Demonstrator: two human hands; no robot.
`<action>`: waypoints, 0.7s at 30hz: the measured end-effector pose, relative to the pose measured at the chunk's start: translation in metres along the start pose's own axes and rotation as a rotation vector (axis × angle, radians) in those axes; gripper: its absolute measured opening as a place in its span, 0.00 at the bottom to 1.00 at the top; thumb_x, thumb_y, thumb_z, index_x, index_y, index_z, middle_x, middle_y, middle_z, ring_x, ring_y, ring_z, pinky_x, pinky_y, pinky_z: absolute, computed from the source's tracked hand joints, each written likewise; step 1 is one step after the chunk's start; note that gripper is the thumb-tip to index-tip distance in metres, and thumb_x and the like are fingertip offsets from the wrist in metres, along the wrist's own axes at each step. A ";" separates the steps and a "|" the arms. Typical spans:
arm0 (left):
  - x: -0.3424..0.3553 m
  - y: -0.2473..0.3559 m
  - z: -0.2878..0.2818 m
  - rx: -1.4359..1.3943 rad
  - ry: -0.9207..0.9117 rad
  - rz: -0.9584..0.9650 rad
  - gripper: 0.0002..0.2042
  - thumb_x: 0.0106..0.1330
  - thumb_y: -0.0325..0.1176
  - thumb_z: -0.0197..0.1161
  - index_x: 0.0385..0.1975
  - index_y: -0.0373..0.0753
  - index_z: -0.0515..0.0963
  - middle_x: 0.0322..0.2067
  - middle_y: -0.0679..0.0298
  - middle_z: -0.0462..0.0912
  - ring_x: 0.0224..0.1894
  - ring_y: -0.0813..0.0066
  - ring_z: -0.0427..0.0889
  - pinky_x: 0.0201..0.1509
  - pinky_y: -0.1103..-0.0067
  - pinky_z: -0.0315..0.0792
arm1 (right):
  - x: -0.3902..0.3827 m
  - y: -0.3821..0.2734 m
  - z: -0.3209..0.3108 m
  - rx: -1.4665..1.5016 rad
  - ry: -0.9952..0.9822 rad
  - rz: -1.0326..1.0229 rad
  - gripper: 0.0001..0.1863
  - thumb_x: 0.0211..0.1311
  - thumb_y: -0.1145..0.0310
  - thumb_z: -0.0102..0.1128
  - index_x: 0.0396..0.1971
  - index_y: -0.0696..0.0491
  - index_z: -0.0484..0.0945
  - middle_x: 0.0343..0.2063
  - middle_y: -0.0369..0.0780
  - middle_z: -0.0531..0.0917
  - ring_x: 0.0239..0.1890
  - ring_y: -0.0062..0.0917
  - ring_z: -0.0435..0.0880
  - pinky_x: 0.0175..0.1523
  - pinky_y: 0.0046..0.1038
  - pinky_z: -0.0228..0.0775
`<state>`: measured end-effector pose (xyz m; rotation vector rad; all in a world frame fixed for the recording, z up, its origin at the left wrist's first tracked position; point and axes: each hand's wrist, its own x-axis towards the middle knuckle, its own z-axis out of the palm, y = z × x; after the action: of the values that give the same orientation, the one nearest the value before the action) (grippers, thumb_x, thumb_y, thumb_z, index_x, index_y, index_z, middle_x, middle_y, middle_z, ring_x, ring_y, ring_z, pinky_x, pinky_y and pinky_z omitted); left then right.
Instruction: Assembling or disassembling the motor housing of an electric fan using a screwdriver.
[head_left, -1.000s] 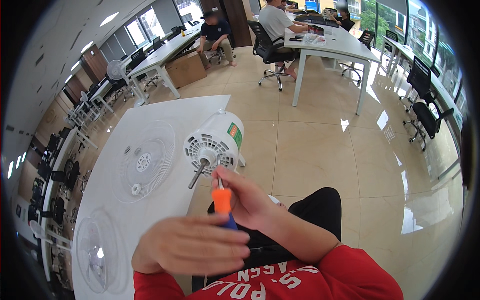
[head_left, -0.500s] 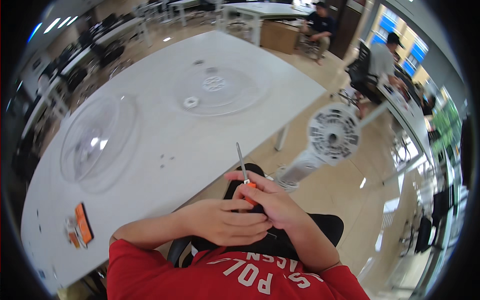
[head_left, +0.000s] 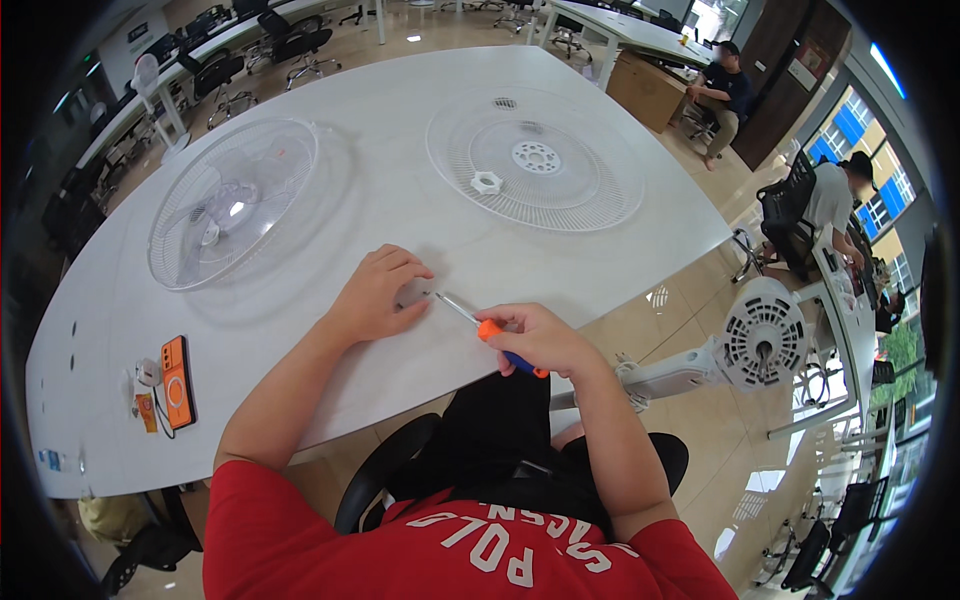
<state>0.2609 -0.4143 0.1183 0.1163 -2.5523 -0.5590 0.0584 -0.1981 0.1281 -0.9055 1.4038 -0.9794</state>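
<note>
- Your right hand point(head_left: 538, 338) is closed round the screwdriver point(head_left: 489, 330), gripping its orange and blue handle; the tip points left, over the table point(head_left: 620, 262).
- Your left hand point(head_left: 372, 292) is at the tabletop, thumb and fingers curved apart; no hold on anything shows.
- Tiny dark pieces point(head_left: 427, 293), probably screws, lie loose between that thumb and fingers, near the screwdriver's tip, neither gripped nor driven into anything.
- The fan head point(head_left: 765, 335) is beyond the table's edge to your right, on its white neck point(head_left: 680, 374); its vented face is bare, with no guard or blade fitted.
- One guard point(head_left: 598, 178) lies flat on the table's far side, with a white ring nut point(head_left: 486, 183) on it.
- The domed guard point(head_left: 282, 190) lies to your left, a clear blade point(head_left: 190, 248) apparently showing through its wires.
</note>
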 end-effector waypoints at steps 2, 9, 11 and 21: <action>0.001 -0.004 0.007 0.011 0.028 -0.018 0.12 0.55 0.30 0.75 0.39 0.40 0.85 0.42 0.63 0.84 0.51 0.60 0.79 0.57 0.66 0.72 | 0.000 -0.008 -0.001 -0.029 -0.017 0.031 0.24 0.68 0.75 0.61 0.63 0.64 0.76 0.32 0.40 0.83 0.26 0.23 0.84 0.34 0.26 0.79; -0.002 -0.013 0.011 -0.041 -0.005 -0.009 0.07 0.56 0.27 0.75 0.34 0.41 0.85 0.40 0.68 0.85 0.50 0.64 0.79 0.56 0.67 0.71 | 0.012 -0.013 0.004 0.002 0.026 0.078 0.24 0.67 0.75 0.60 0.62 0.65 0.76 0.32 0.40 0.83 0.26 0.22 0.83 0.33 0.27 0.80; -0.002 -0.012 0.011 -0.032 -0.020 -0.020 0.07 0.58 0.25 0.74 0.34 0.41 0.85 0.40 0.68 0.85 0.50 0.64 0.79 0.56 0.67 0.70 | 0.011 -0.013 0.004 -0.004 0.025 0.082 0.24 0.67 0.76 0.60 0.62 0.64 0.76 0.32 0.40 0.83 0.27 0.22 0.83 0.33 0.26 0.81; 0.010 -0.002 0.015 -0.014 -0.021 0.083 0.07 0.57 0.23 0.71 0.33 0.41 0.82 0.38 0.65 0.84 0.48 0.60 0.80 0.57 0.66 0.69 | -0.005 -0.008 -0.006 -0.066 0.028 0.005 0.24 0.67 0.72 0.60 0.62 0.63 0.78 0.33 0.40 0.84 0.25 0.21 0.82 0.30 0.25 0.78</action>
<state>0.2449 -0.4124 0.1108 -0.0007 -2.5595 -0.5480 0.0522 -0.1956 0.1375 -0.9403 1.4686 -0.9497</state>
